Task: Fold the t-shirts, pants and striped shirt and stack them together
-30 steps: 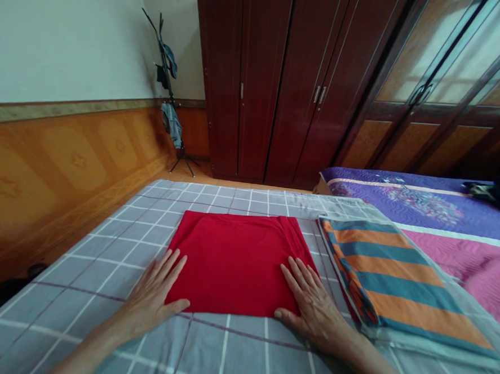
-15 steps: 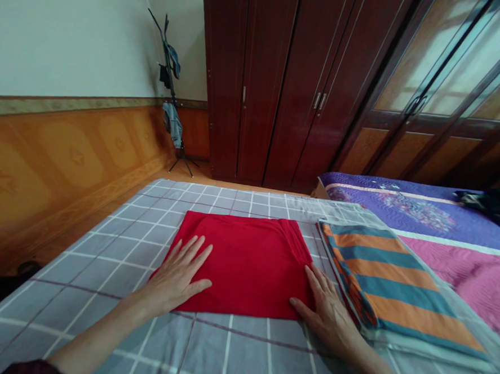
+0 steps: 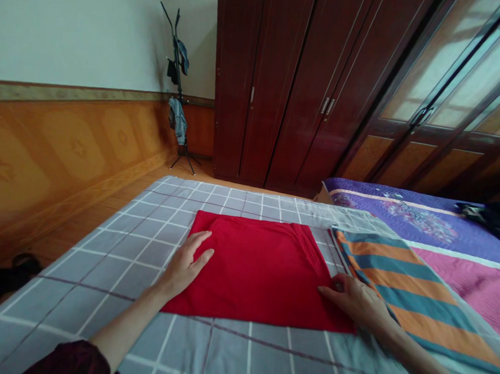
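Note:
A folded piece of red fabric [image 3: 257,272] lies flat on the grey checked bedsheet [image 3: 114,257] in front of me. My left hand [image 3: 186,268] rests at the fabric's left edge, fingers side by side and thumb held apart. At the right edge, my right hand [image 3: 357,301] has curled fingers and its thumb on top of the red fabric; it appears to pinch the edge, though the fingertips are partly hidden. Just beyond that hand is a folded orange and teal striped cloth [image 3: 413,281], partly covered by my right forearm.
A second bed with a purple and pink cover [image 3: 401,210] stands at the right, dark clothing [image 3: 491,216] on it. Behind are a dark red wardrobe [image 3: 277,87] and a coat stand [image 3: 177,86]. A dark object [image 3: 7,279] lies on the floor at left.
My right hand has gone from lying flat with stretched fingers to curled at the fabric's right edge. My left hand's spread fingers have drawn together. The view has shifted slightly.

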A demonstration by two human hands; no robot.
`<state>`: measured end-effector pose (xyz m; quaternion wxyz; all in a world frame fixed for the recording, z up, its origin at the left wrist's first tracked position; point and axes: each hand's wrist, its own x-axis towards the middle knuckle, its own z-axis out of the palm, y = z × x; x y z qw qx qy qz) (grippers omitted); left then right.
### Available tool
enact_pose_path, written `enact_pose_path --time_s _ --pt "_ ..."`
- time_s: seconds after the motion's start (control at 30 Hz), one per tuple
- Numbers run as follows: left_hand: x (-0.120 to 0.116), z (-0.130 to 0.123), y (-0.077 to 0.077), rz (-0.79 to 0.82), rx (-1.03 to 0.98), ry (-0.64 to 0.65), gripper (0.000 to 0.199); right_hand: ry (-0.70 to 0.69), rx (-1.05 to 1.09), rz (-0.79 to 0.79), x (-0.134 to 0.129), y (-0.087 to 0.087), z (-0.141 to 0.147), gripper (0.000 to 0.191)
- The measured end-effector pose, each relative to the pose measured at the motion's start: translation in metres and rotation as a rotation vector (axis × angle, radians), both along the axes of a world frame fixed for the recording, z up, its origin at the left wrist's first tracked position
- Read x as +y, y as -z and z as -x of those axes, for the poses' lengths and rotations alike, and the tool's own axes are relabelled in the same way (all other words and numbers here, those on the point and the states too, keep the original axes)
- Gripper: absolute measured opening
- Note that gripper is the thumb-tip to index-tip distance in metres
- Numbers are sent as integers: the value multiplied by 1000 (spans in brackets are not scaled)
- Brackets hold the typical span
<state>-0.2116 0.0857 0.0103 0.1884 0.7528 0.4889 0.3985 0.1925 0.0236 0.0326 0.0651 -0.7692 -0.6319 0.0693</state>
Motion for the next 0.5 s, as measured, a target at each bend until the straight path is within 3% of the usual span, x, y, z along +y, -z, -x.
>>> enact_pose_path --time_s 0.17,0.33,0.5 --pt "11 12 -2 96 -286 -111 39 81 262 95 15 -4 2 29" --pt "13 13 -4 212 -528 -140 41 268 834 210 10 -13 15 21" --pt "16 17 -8 274 -673 -150 46 303 1290 344 1 -26 29 24"
